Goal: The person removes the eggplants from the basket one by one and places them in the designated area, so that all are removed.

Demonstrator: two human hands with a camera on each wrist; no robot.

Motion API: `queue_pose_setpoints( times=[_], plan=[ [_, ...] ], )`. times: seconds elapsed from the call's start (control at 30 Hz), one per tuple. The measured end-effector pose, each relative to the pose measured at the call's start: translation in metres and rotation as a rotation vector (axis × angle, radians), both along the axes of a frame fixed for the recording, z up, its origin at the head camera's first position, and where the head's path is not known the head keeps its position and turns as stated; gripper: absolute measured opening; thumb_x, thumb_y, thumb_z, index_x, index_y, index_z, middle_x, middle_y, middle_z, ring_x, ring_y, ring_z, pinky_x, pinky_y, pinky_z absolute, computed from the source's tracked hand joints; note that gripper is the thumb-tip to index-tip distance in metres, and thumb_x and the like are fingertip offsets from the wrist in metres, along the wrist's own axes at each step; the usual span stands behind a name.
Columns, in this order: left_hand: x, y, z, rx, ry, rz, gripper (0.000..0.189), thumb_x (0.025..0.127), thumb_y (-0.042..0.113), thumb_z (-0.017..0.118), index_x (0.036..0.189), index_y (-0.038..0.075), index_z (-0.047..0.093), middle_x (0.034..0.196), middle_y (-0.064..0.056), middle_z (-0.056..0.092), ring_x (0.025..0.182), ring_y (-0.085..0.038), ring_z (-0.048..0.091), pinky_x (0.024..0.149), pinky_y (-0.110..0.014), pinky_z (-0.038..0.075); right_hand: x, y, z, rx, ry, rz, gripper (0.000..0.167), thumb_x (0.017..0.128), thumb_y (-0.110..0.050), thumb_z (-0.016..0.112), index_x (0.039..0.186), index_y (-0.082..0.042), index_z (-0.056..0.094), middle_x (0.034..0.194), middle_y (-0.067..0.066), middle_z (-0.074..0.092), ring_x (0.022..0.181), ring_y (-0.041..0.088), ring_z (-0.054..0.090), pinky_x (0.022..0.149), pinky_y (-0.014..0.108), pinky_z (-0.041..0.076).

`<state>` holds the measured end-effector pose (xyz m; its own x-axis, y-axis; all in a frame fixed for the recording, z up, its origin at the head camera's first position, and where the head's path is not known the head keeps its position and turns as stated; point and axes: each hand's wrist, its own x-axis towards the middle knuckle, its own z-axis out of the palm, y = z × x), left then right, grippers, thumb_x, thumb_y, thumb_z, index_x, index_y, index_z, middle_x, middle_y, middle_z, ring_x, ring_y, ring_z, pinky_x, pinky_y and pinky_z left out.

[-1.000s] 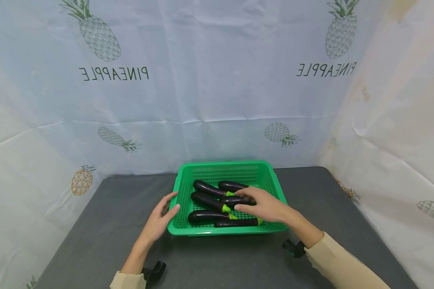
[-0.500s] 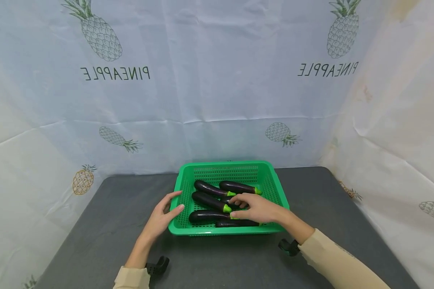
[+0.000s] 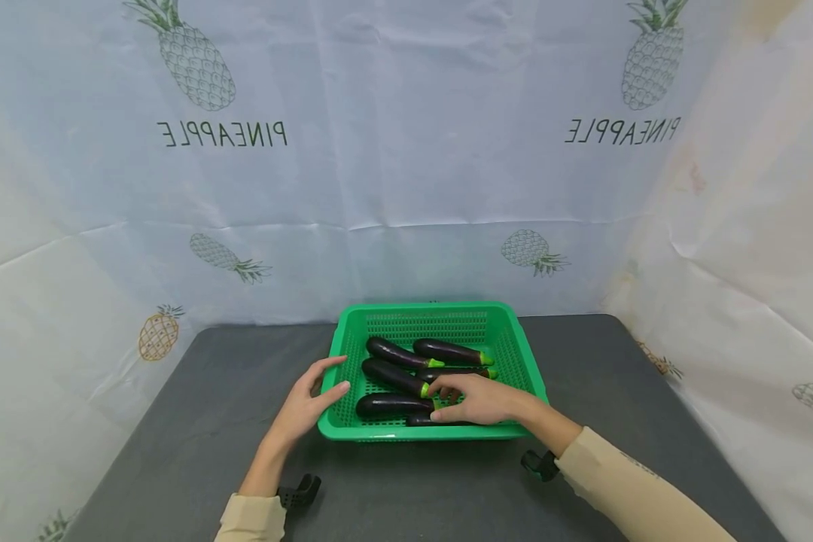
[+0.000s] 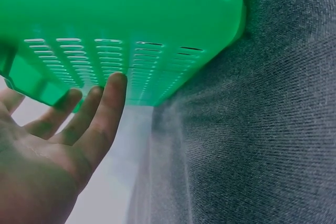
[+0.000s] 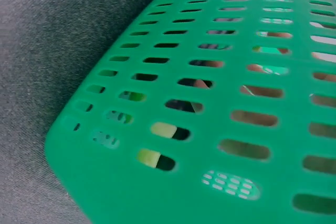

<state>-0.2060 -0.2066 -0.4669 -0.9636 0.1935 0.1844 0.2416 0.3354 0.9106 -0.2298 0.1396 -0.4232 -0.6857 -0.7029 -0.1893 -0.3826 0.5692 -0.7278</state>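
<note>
Several dark purple eggplants point(image 3: 391, 406) with green caps lie in a green plastic basket point(image 3: 428, 308). My left hand point(image 3: 302, 406) is at the basket's left rim, thumb and fingers spread apart; in the left wrist view its fingers reach along the slotted outer wall point(image 4: 157, 3). Inside the basket, my right hand point(image 3: 481, 399) hangs low over the front right eggplant point(image 3: 418, 420) and hides its right part. Its thumb overlaps that eggplant, with the bent fingers farther back by the green cap of another. Through the slots in the right wrist view, parts of the hand and pale green caps point(image 5: 149, 158) show.
The basket stands on a dark grey cloth-covered table point(image 3: 196, 421), near its back edge. White sheeting point(image 3: 406, 150) printed with pineapples hangs behind and along the sides. A black wrist mount point(image 3: 540, 465) sits on each wrist.
My right hand has moved from the middle eggplant towards the front one, uncovering the green caps of the back right and middle eggplants. The left hand stays by the rim.
</note>
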Motion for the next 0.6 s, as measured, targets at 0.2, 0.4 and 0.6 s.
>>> queue_pose_setpoints(
  times=[0.2,0.4,0.6],
  plan=[
    [0.0005,0.0006,-0.0001,0.006,0.01,-0.006,0.051,0.102,0.025,0.066,0.149,0.017,0.05,0.153,-0.013,0.043,0.13,-0.034,0.053,0.093,-0.041,0.051,-0.0031,-0.003,-0.0053,0.023,-0.016,0.023,0.046,0.1,-0.042,0.065,0.138,-0.016,0.06,0.122,-0.001,0.064,0.112,0.019,0.061,0.09,0.042,0.052],
    [0.0015,0.0016,-0.0004,0.009,0.01,-0.004,0.051,0.101,0.025,0.066,0.149,0.016,0.051,0.152,-0.014,0.044,0.129,-0.033,0.054,0.092,-0.038,0.052,-0.004,-0.0038,-0.005,0.055,-0.066,0.009,0.039,0.099,-0.04,0.067,0.133,-0.02,0.063,0.108,-0.006,0.066,0.098,0.012,0.063,0.083,0.039,0.052],
    [0.0014,0.0015,-0.0006,0.019,0.004,0.001,0.05,0.101,0.024,0.067,0.148,0.015,0.051,0.151,-0.014,0.045,0.126,-0.032,0.055,0.09,-0.035,0.053,-0.0046,-0.0031,-0.0068,0.051,-0.132,-0.002,0.037,0.099,-0.04,0.068,0.132,-0.024,0.063,0.111,-0.004,0.064,0.099,0.015,0.061,0.084,0.042,0.051]
  ],
)
